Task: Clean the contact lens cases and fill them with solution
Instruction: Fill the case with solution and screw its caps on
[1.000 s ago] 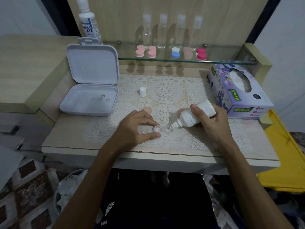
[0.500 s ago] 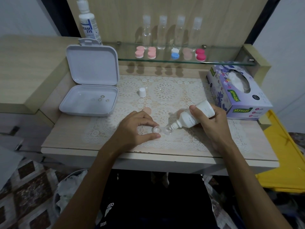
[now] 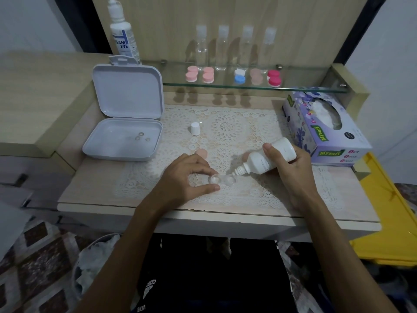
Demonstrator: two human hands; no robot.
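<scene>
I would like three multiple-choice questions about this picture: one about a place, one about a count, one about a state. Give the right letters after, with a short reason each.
1. Where does the small white cap stand?
A. on the lace mat
B. on the glass shelf
C. inside the white box

2. How many clear bottles stand in a row on the shelf?
A. two
B. four
C. six

3. How is the white bottle in the right hand held?
A. upright, cap on
B. lying flat on the mat
C. tilted, nozzle down at the lens case

Answers:
1. A: the cap stands on the mat, right of the open box.
2. B: four clear bottles show in the row.
3. C: the right hand tips the white bottle toward the lens case, which the left hand pinches.
</scene>
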